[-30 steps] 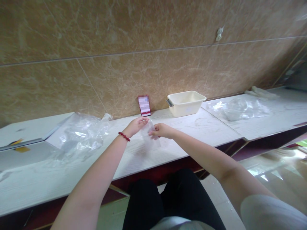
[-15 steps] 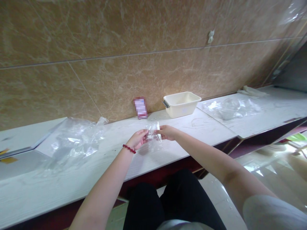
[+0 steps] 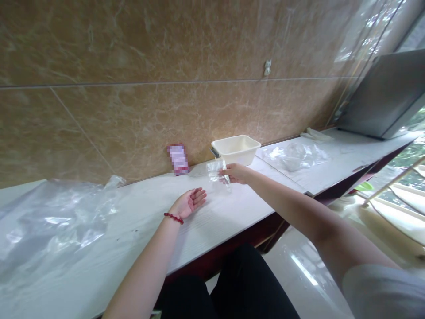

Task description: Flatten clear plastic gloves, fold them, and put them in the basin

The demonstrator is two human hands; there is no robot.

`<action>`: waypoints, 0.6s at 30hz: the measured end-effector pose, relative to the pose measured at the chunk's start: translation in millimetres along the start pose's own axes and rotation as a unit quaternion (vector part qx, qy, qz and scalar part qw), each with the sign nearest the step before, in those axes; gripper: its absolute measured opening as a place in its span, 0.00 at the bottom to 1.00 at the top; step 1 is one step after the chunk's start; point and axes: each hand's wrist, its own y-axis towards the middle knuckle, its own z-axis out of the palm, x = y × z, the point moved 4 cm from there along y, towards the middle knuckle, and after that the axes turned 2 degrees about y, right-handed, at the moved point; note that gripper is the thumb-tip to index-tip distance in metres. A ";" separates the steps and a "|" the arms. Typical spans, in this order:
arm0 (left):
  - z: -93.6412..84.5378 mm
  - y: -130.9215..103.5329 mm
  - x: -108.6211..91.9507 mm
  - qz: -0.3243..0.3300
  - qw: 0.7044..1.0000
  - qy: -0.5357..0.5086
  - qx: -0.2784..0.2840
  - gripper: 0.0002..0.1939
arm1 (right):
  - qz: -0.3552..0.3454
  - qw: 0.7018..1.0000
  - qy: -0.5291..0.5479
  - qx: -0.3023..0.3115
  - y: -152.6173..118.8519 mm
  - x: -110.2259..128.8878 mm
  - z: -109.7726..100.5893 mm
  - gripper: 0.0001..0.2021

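There are two hands (image 3: pixel 187 204) (image 3: pixel 237 173), one tub (image 3: pixel 236 153) and one phone (image 3: pixel 178 158).

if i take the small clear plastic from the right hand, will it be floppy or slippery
The small clear plastic is probably light: the right hand just pinches it at one side. Its visible creases suggest it's thin and would likely flop. Its shiny glints hint it may be slippery.

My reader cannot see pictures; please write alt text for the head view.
A right hand holds a small clear plastic bag over a white counter; the open left hand is empty. By the wall stand a phone and a cream tub.
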 end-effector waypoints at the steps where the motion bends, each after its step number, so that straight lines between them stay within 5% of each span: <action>1: -3.5 2.2 1.0 0.004 1.000 -0.005 -0.005 0.08 | -0.008 1.000 -0.006 -0.007 3.5 11.1 -9.9 0.07; 8: -19.4 10.5 8.1 0.009 0.999 -0.019 -0.040 0.05 | -0.084 0.993 -0.025 -0.075 42.3 79.3 -64.1 0.06; 18: -16.5 15.5 12.6 -0.004 0.995 0.041 -0.094 0.03 | -0.120 0.971 -0.085 -0.187 85.7 130.8 -86.0 0.01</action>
